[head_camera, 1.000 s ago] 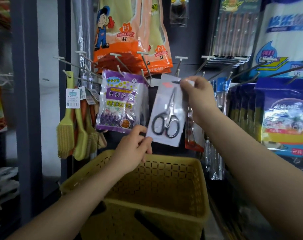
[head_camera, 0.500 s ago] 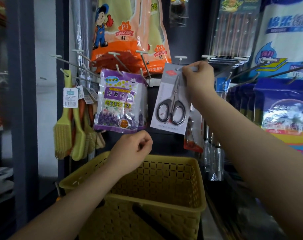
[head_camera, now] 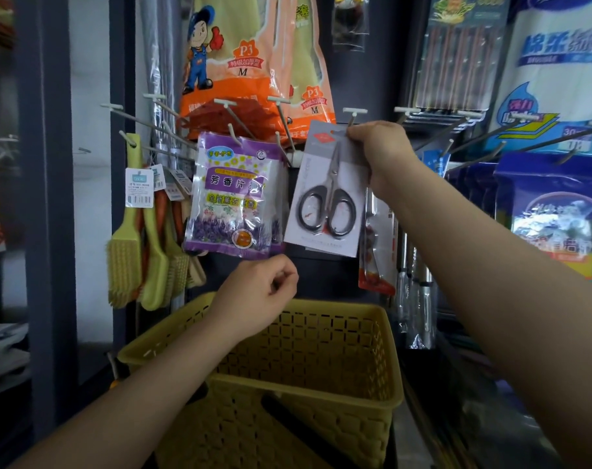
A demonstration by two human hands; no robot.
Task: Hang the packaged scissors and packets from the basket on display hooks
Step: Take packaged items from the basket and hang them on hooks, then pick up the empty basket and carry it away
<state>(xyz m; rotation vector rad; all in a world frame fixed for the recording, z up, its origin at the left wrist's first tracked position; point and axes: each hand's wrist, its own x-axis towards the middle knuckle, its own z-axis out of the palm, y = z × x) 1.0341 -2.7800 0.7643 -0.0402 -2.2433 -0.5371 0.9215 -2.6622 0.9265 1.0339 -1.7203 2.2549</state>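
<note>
While pinching the top right corner of the packaged scissors (head_camera: pixel 325 194), right hand (head_camera: pixel 377 148) raised against the rack, fingers closed on the card edge just below a white-capped display hook (head_camera: pixel 354 113). Card hanging down and to the left of that hand, long axis near vertical with a slight tilt, blades pointing up toward the grip, black handles at the bottom. Hook tip directly above the knuckles, touching or nearly touching the card's top edge; whether the hang hole is already on the wire cannot be told, fingers covering that spot. Left hand (head_camera: pixel 264 292) lower and to the left, loosely curled into a soft fist, holding nothing, hovering above the rim of the yellow basket (head_camera: pixel 372 367) and just under the bottom edge of the purple packet (head_camera: pixel 232 198). Purple packet already on its own hook, beside the card on the left hand's side, edges close but apparently apart. Right hand clearly nearer the hook, so probably the one to finish. Likely needed next: a small lift and push away from the body, along the hook's wire, keeping the card square to it. Left hand free to steady the card's lower edge or reach down into the basket. Basket contents not visible from here beyond a dark handle bar (head_camera: pixel 304 431).
</note>
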